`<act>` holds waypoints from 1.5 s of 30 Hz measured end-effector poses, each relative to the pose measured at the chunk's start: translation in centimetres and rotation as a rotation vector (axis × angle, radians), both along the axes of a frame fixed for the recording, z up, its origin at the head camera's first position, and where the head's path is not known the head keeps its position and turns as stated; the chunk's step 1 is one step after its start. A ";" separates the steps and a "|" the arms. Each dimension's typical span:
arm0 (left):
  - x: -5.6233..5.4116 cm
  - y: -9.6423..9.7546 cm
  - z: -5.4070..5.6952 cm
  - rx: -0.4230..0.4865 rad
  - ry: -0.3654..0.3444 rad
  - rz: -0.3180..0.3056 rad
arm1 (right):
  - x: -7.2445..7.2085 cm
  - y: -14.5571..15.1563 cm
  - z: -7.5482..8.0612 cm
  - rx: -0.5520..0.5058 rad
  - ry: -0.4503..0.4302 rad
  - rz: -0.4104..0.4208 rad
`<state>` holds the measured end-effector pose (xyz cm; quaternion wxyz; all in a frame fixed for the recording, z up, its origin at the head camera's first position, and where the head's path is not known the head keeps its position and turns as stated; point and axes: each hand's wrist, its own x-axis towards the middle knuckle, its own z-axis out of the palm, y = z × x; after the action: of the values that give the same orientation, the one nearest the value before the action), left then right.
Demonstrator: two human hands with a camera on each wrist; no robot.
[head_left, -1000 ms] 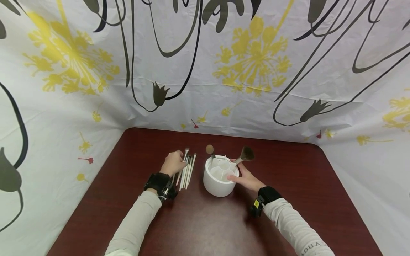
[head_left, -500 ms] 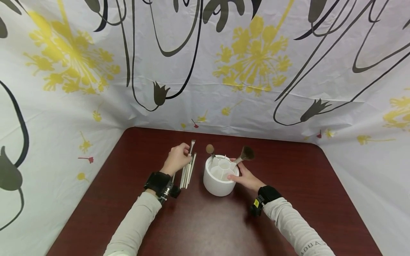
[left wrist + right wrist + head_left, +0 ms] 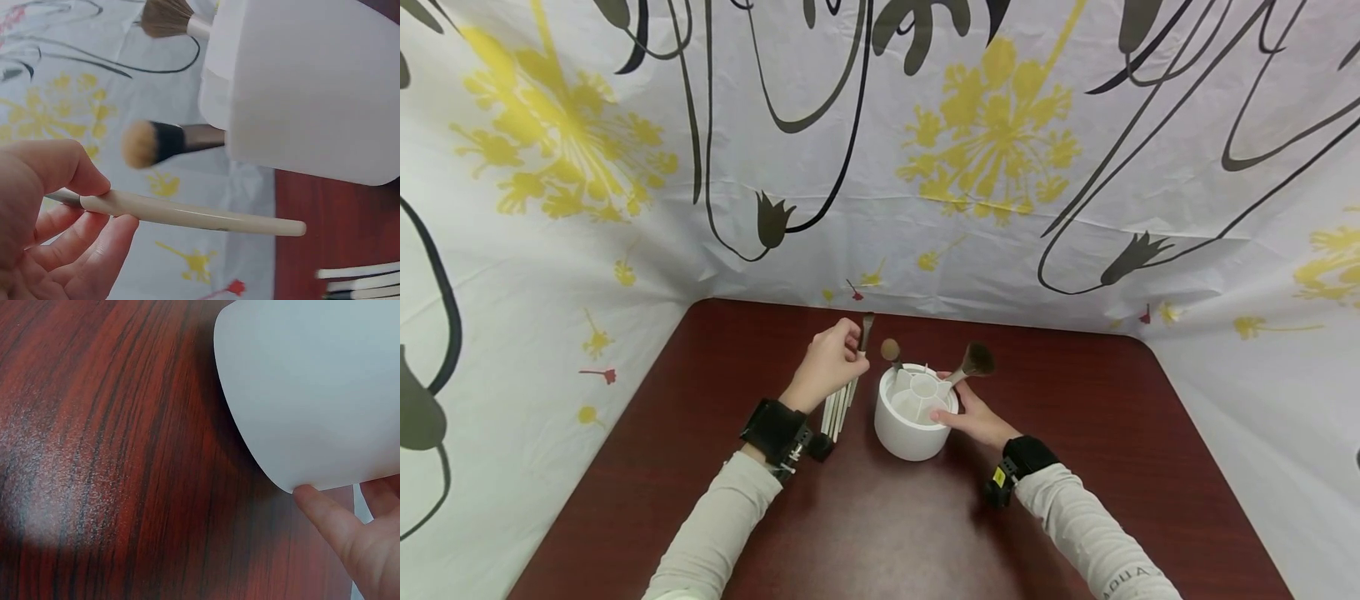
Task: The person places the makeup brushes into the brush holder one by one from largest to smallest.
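Note:
My left hand (image 3: 829, 360) pinches a makeup brush (image 3: 206, 217) between thumb and fingers, above the table and left of a white round brush holder (image 3: 912, 440). Its pale handle points toward the holder side in the left wrist view; its bristles (image 3: 868, 321) show past my fingers in the head view. My right hand (image 3: 979, 421) grips the holder's right side, thumb at the rim. Two makeup brushes stand in the divided holder: a round-tipped one (image 3: 140, 144) and a large fluffy one (image 3: 979, 360). In the right wrist view, my thumb (image 3: 328, 515) touches the holder's white wall (image 3: 312, 394).
Several pale-handled makeup brushes (image 3: 837, 414) lie side by side on the dark red wooden table (image 3: 895, 533), partly under my left hand. A white patterned cloth (image 3: 850, 167) hangs behind the table's far edge.
My left hand has lifted a makeup brush from the row and carried it up and rightward, toward the holder. The right hand and holder have stayed in place.

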<state>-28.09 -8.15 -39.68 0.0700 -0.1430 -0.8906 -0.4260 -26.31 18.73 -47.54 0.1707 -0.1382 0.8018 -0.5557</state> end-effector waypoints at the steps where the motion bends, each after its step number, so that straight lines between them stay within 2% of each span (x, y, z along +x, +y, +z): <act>1: 0.1 0.2 0.3 -0.004 0.007 -0.009 | -0.1 0.1 -0.3 0.000 0.000 0.000; 4: 0.4 0.6 0.8 -0.008 0.019 -0.035 | -0.4 0.3 -1.2 0.006 0.008 -0.004; 8: 0.5 1.2 1.2 0.028 0.041 -0.063 | -0.4 0.3 -1.5 -0.008 0.025 -0.010; 13: 0.6 1.7 1.5 0.086 0.077 -0.076 | -0.5 0.3 -1.6 -0.026 0.033 -0.013; 26: 0.9 2.3 2.4 0.106 0.151 -0.091 | -0.4 0.3 -1.3 -0.002 0.029 -0.018; 29: 0.8 2.7 2.2 0.089 0.152 -0.115 | -0.4 0.4 -1.3 0.014 0.032 -0.025; 33: 0.7 3.2 1.5 0.046 0.119 -0.127 | -0.4 0.4 -1.2 0.018 0.041 -0.014; 38: 0.6 3.6 0.4 0.033 0.094 -0.121 | -0.4 0.3 -1.3 0.004 0.027 -0.006; 45: 0.7 3.4 -0.4 0.042 0.053 -0.109 | -0.5 0.3 -1.5 -0.017 0.041 -0.007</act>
<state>-27.37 -4.70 -40.04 0.0731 -0.2009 -0.8702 -0.4438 -26.78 19.00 -49.04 0.1513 -0.1483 0.8008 -0.5602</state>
